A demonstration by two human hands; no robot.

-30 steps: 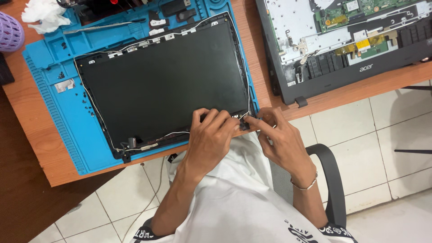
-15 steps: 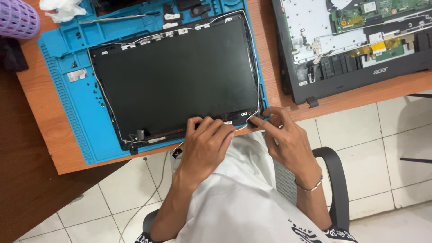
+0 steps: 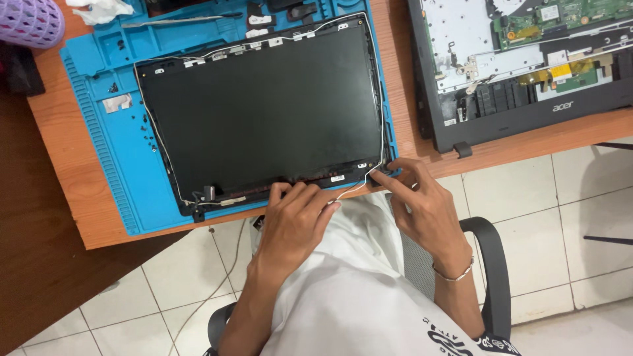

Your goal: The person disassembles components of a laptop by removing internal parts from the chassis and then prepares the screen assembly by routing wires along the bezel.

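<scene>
Head view. We see one laptop screen panel (image 3: 264,112) lying flat, face up, on one blue work mat (image 3: 99,151) on the wooden table (image 3: 59,165). Its long axis runs left to right across the picture, and its near long edge lies at the table's front edge, directly ahead of both hands.

The left hand (image 3: 293,221) rests palm down at the middle of that near edge, fingers curled onto the frame; it is not clenched. A thin white wire (image 3: 349,191) crosses just beside its fingertips, but we cannot tell whether the fingers pinch it or only press beside it.

The right hand (image 3: 422,204) is at the panel's near right corner, where the wire turns up along the right edge. Its index finger and thumb meet on the black corner hinge piece (image 3: 382,175); whether they grip it or only press on it is not clear. For this corner the right hand is the nearer; the left covers the middle span.

Count: one panel, one mat, two hands, one white wire traced round the panel's outline, several small screws scattered on the mat's left part. One opened laptop base (image 3: 527,72) lies well apart to the right, and one purple basket (image 3: 30,23) sits at the far left corner.
</scene>
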